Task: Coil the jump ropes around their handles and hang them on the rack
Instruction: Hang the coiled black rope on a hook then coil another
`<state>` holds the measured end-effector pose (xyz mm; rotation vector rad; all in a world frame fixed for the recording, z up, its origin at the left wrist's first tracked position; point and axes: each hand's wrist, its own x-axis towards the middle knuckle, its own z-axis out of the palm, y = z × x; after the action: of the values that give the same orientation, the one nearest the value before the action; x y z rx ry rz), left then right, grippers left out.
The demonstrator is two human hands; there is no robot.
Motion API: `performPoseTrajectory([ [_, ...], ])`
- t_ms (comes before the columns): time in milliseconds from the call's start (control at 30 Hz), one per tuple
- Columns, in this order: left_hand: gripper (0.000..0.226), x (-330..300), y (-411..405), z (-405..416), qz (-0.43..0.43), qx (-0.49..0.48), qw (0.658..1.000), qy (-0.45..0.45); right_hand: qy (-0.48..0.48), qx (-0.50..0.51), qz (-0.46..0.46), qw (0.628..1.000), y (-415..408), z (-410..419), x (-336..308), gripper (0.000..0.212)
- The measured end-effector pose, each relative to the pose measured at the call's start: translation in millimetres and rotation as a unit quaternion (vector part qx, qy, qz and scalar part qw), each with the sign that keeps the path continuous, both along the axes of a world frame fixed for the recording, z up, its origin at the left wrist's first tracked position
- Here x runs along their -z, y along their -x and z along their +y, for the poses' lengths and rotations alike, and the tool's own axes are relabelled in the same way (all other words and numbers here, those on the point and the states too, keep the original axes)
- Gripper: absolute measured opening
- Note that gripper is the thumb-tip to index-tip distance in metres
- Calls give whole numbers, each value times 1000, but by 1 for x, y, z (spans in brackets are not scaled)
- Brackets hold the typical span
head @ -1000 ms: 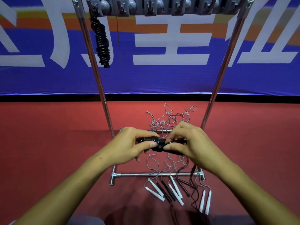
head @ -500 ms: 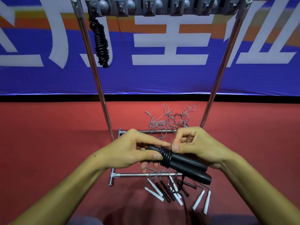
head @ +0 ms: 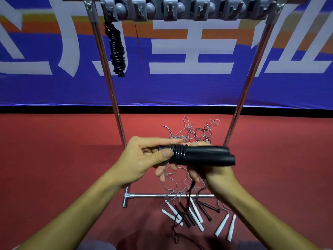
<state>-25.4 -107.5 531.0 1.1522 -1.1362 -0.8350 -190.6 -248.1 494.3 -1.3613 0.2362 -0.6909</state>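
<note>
Two black jump-rope handles (head: 207, 156) lie side by side, level, in front of me. A few turns of black rope (head: 179, 154) wrap their left end. My left hand (head: 144, 159) grips that wrapped end, thumb pressed on the coils. My right hand (head: 212, 175) is below the handles and pinches the black rope tail (head: 191, 192) that hangs down to the floor. One coiled black rope (head: 117, 49) hangs from the leftmost hook of the rack (head: 180, 9).
Metal rack legs (head: 115, 105) stand on the red floor, with a base bar (head: 162, 196) near me. Several loose ropes with white and black handles (head: 191, 213) lie tangled on the floor under my hands. A blue banner (head: 180, 83) runs behind.
The handles have swung from tilted to level and risen. My right hand has dropped from above the coils to beneath the handles, carrying the rope around.
</note>
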Motion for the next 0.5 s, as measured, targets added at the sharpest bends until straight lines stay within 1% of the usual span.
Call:
performPoseTrajectory([
  [33,37,0,0,-1,1,-19,1000,4,0,-5,2,1000,-1,2,1,22],
  [100,37,1,-1,-3,-2,-60,998,8,-17,-20,-4,1000,-2,6,-2,10],
  [200,36,7,-4,-7,-14,-96,995,2,30,-26,18,999,-3,12,-4,22],
  [233,37,9,-4,-8,-20,-99,995,0,27,-20,24,999,-3,14,-5,24],
  [367,38,13,5,-10,-36,-118,992,1,-35,13,37,999,-5,19,-6,37],
  [433,40,14,10,-10,-61,-140,988,12,-78,12,33,996,-7,22,-7,48],
  [500,42,16,14,-8,-91,-163,982,17,-115,3,31,993,-7,24,-8,49],
])
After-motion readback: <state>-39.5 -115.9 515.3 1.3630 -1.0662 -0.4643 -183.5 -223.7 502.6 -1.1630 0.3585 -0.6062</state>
